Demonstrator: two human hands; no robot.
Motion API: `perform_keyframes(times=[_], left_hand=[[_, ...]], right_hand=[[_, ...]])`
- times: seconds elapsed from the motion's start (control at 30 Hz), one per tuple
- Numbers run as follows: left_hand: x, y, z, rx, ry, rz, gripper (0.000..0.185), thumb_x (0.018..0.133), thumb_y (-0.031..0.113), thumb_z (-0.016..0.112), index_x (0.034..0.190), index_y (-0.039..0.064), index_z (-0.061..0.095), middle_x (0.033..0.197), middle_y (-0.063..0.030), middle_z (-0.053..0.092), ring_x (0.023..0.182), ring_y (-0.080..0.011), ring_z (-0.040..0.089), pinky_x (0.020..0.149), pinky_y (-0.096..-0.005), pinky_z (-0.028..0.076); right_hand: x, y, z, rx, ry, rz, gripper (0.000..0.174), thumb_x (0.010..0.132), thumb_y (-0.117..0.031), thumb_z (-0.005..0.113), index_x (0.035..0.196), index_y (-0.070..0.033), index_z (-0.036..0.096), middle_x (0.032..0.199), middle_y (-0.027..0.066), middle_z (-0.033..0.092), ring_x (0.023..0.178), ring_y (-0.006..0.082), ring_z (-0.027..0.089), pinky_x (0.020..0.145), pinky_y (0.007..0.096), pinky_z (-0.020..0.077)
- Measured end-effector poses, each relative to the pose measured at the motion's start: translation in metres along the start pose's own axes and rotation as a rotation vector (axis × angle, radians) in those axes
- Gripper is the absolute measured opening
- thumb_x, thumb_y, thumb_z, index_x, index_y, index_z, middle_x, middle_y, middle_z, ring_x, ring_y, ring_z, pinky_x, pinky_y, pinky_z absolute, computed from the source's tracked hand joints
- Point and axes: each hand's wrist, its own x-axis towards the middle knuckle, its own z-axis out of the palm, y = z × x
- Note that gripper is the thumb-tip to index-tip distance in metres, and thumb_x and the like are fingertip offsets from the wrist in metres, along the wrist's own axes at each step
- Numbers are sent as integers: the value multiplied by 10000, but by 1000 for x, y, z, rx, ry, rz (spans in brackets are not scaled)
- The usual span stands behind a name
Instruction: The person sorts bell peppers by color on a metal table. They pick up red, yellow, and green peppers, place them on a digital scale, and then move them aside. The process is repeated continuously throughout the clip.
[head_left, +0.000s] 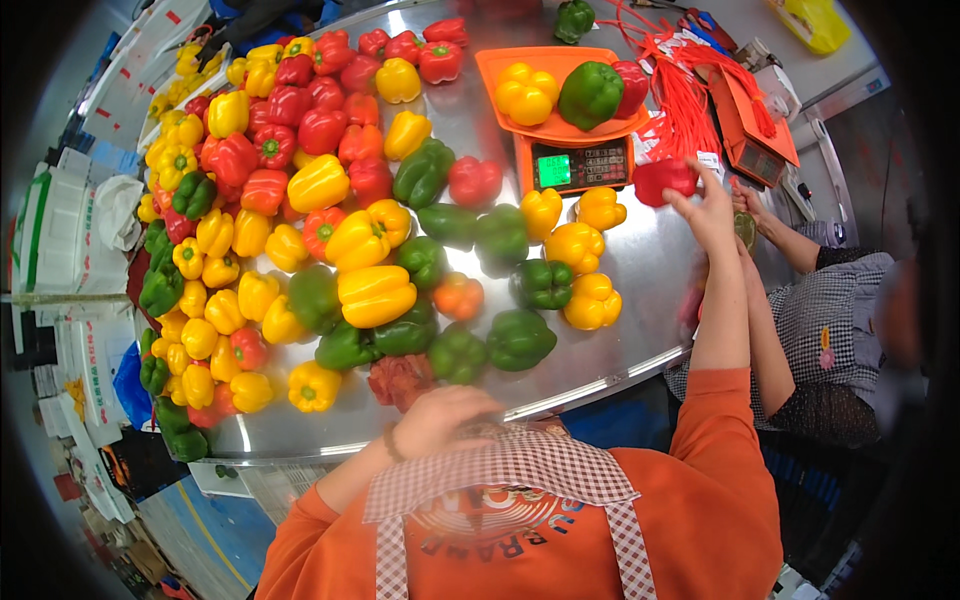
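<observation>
A red bell pepper (663, 182) is held by the thumb and fingers of my right hand (709, 208), just right of the orange digital scale (526, 161). On the scale's orange pan (495, 64) rest a yellow bell pepper (526, 94), a green one (591, 95) and a red one (631, 88). My left hand (450, 420) is blurred in front of my checked apron, at the near table edge. Close to it lies a crumpled reddish-brown cloth (401, 381). Whether that hand holds anything is not clear.
A large heap of mixed bell peppers (285, 172) covers the left of the metal table (600, 360). Red mesh bags (679, 105) lie beside a second orange scale (750, 124). At right, a co-worker's hand (750, 202) is near a green item (745, 229).
</observation>
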Motion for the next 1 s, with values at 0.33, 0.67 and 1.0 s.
perform_keyframes(times=[0.33,0.67,1.0], left_hand=[[-9,-5,-6,-35,124,-64,464,817,310,798,1197,88,649,1134,-118,675,1016,-326,652,866,-407,533],[-37,-10,-26,-6,365,-218,454,829,297,784,1186,50,648,1106,-148,670,1030,-345,641,879,-412,522],[-49,-15,-35,68,433,-221,405,858,294,748,1159,43,644,1063,-144,655,993,-333,634,854,-408,514]], right_hand=[[189,-116,86,-306,232,-427,689,770,-468,796,1348,-158,585,1256,132,654,1115,311,660,928,439,526],[280,-28,121,-201,-229,-106,749,802,-606,730,1327,-81,634,1243,206,681,1171,310,650,1001,380,482],[233,89,75,11,-44,241,740,858,-520,747,1426,-92,544,1295,115,640,1051,204,653,802,327,546]])
